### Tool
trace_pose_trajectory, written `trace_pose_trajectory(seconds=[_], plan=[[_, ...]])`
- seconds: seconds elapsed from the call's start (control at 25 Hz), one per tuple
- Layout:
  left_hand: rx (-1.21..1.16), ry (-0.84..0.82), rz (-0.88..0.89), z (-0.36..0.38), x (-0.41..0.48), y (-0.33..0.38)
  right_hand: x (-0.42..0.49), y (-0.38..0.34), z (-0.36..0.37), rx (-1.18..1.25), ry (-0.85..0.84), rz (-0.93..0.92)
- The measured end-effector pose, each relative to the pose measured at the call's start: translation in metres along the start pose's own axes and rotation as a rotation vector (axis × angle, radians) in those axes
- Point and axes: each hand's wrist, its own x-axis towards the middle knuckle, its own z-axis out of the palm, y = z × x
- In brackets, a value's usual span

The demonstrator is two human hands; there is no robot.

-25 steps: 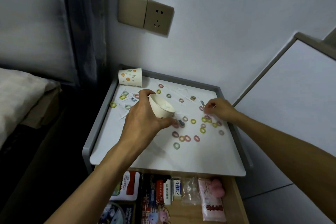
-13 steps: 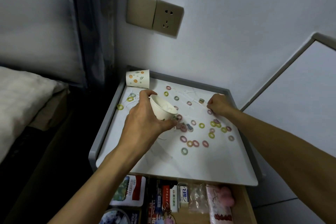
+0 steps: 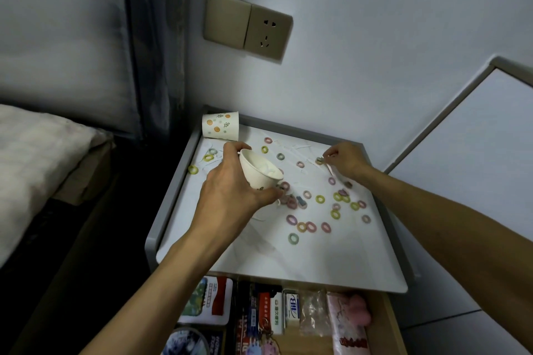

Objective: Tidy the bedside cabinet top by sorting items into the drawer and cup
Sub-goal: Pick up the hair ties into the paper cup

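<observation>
A white paper cup [image 3: 261,170] tilts above the white cabinet top [image 3: 317,262]; small coloured rings [image 3: 289,238] lie scattered there.

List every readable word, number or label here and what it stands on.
"AIIB", uncertain: blue letters on small white box in open wooden drawer.
Too blurred: print on red-and-white carton.
Too blurred: white tin with red label.
Unreadable: red characters on pink packet.
No text: beige wall socket.

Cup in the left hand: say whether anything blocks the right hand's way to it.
Nothing visible does. Only low rings lie on the top between the right hand and the cup, which the left hand holds tilted.
</observation>
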Motion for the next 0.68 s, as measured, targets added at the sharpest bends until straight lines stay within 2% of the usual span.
trace_pose_trajectory(seconds=[0.16,0.36,0.68], plan=[[-0.011,0.009,0.007,-0.002,0.0,0.002,0.01,-0.014,0.002,-0.044,-0.07,-0.051],[-0.018,0.013,-0.005,-0.003,0.003,-0.001,0.02,-0.018,0.015,-0.135,-0.062,-0.107],[0.014,0.001,-0.007,-0.001,0.003,-0.002,0.016,-0.01,0.022,-0.204,-0.075,-0.034]])
